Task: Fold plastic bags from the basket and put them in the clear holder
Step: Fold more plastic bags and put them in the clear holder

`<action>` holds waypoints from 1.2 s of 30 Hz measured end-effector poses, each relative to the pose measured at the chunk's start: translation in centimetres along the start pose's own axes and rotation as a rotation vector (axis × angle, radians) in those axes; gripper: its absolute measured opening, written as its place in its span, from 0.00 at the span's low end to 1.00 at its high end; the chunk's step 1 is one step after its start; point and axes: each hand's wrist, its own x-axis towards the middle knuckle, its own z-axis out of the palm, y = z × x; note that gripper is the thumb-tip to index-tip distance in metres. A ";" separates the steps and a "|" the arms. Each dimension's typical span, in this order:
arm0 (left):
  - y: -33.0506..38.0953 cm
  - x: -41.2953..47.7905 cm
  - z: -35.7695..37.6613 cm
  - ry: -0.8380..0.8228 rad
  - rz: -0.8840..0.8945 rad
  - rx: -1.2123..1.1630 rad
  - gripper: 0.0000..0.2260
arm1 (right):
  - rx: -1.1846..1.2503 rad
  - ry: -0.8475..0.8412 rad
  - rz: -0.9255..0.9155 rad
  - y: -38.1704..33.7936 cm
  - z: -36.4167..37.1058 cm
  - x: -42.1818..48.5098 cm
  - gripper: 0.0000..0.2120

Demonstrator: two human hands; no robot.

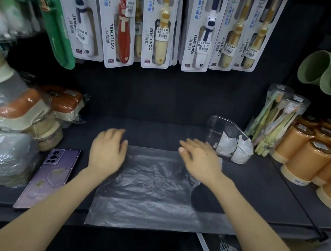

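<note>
we press our left hand (108, 151) and right hand (200, 160), fingers loose and unclenched, on the far corners of the crinkled clear rectangular plastic bag (150, 189) overhanging the dark shelf (255, 181) front edge.

A crinkled clear plastic bag (150, 189) lies flat on the shelf (257, 193), its near edge overhanging the front edge. The clear holder (218, 124) stands right-rear, holding folded bags (242, 152).

Dark shelf (259, 182): plastic bag (151, 187) flat, purple phone (52, 175), clear holder (220, 129), orange cups (304, 154), possibly lidded.
</note>
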 end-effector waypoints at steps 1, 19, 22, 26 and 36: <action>-0.2 -0.3 0.3 -0.073 0.114 0.027 0.26 | -0.034 -0.078 -0.029 -0.9 0.9 0.4 0.22; 0.3 -3.0 -1.8 -0.417 0.165 0.040 0.48 | -0.170 -0.073 -0.077 -3.8 2.6 -2.8 0.43; 1.1 -6.2 -2.1 -0.469 0.229 0.124 0.53 | -0.144 -0.144 -0.212 -7.9 5.4 -4.2 0.45; 0.5 -8.0 -1.4 -0.544 0.148 0.131 0.49 | -0.119 -0.235 -0.177 -6.4 6.8 -5.4 0.47; 0.5 -7.3 -2.6 -0.618 0.020 -0.140 0.25 | -0.066 0.154 -0.410 -2.7 4.0 -11.6 0.32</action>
